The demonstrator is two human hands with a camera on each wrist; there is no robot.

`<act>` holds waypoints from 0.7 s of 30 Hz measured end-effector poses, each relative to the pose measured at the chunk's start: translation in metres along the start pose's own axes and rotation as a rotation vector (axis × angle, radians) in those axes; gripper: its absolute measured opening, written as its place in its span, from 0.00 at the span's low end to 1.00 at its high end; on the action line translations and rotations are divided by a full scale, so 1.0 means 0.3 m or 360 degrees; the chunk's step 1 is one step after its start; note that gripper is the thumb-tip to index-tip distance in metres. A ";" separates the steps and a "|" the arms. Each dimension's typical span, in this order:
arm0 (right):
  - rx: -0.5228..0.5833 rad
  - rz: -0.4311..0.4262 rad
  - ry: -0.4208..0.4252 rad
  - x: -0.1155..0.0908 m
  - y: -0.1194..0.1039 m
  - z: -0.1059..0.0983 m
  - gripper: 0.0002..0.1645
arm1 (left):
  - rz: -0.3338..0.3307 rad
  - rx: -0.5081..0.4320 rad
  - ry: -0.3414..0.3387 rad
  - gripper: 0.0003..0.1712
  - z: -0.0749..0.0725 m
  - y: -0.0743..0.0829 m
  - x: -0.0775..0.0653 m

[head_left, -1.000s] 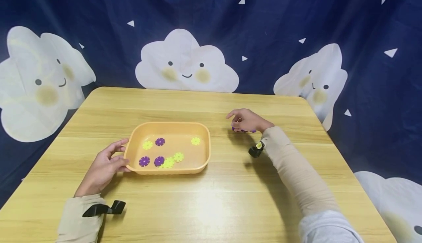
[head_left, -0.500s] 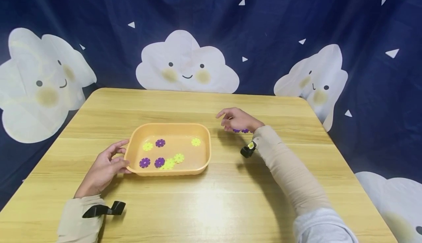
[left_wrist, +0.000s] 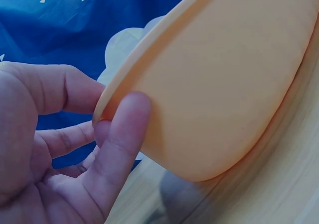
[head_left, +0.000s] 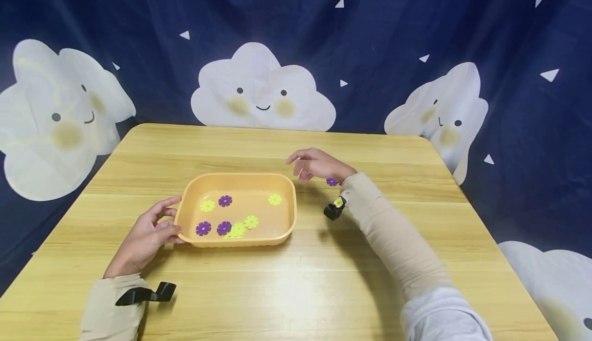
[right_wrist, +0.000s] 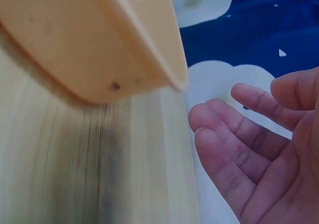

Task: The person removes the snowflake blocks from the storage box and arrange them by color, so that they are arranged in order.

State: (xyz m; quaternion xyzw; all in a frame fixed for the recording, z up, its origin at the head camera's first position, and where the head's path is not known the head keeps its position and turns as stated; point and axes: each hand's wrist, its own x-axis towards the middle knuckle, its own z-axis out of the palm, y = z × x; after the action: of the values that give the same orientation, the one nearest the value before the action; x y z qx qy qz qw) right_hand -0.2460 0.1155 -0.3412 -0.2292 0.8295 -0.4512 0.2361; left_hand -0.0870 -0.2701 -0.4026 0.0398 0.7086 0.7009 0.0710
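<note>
Your right hand [head_left: 319,165] and wrist partly hide a purple piece [head_left: 332,182] on the table [head_left: 296,289], back from the fingertips; the right wrist view cuts that hand off. Its fingers bend loosely, slightly apart, near the orange tray [head_left: 268,241]. Your left hand [head_left: 147,235] pinches the tray's rim. Right of those fingers, inside, lie three purple discs [head_left: 225,201] and several yellow discs [head_left: 207,206], overlapping, hard to count.

The head view is bright and mostly crisp, with white glare on the near middle of the wooden table [head_left: 259,284] and a soft shadow left of the right sleeve [head_left: 393,243]. Both wrist views are dimmer; in the right one, the orange tray [right_wrist: 65,40] is blurred, the right hand [right_wrist: 274,159] clearer.
</note>
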 end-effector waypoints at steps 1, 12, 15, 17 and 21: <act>0.0006 -0.0012 -0.0008 0.003 -0.008 0.005 0.22 | 0.0000 0.0001 0.0001 0.39 0.000 0.000 0.000; -0.0057 -0.0128 -0.0131 0.062 -0.079 0.077 0.18 | 0.0004 0.0036 0.0007 0.39 -0.006 0.003 -0.004; -0.0125 -0.0172 -0.0170 0.078 -0.093 0.101 0.18 | 0.0006 0.0036 0.0009 0.39 -0.008 0.004 -0.003; -0.0147 -0.0177 -0.0197 0.086 -0.100 0.117 0.20 | 0.0006 0.0051 0.0006 0.39 -0.009 0.003 -0.002; -0.0161 -0.0170 -0.0259 0.106 -0.113 0.147 0.21 | -0.0011 0.0064 0.0011 0.40 -0.008 0.004 -0.001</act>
State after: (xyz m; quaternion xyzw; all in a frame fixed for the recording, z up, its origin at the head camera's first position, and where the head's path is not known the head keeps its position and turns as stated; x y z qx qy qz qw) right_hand -0.2388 0.0521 -0.3393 -0.3207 0.8158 -0.4007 0.2665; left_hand -0.0871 -0.2727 -0.4013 0.0363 0.7229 0.6864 0.0701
